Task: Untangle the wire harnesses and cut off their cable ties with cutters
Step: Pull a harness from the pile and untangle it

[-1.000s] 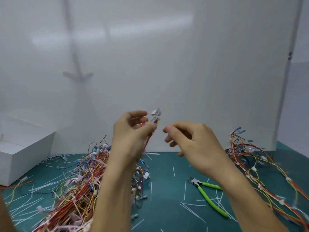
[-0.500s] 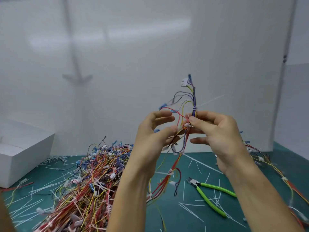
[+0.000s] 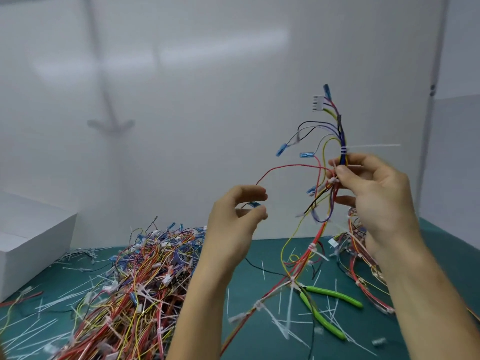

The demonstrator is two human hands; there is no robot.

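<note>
My right hand (image 3: pixel 374 193) pinches a wire harness (image 3: pixel 337 136) held upright, just below a white cable tie (image 3: pixel 344 149) whose tail sticks out to the right. A white connector tops the harness. Its red bundle trails down to the green mat, with more ties along it. My left hand (image 3: pixel 233 219) holds a blue terminal (image 3: pixel 253 203) on a red wire looping out of the harness. The green-handled cutters (image 3: pixel 327 307) lie on the mat below my right hand, under the trailing bundle. A big tangled pile of harnesses (image 3: pixel 135 287) lies at the left.
A white box (image 3: pixel 31 240) stands at the far left on the green mat (image 3: pixel 259 320). Another heap of wires (image 3: pixel 363 255) lies at the right, behind my right forearm. Cut tie scraps are strewn over the mat. A white wall closes the back.
The harness has been lifted higher and to the right by my right hand. My left hand has drawn away to the left, pulling out one red wire by its blue terminal.
</note>
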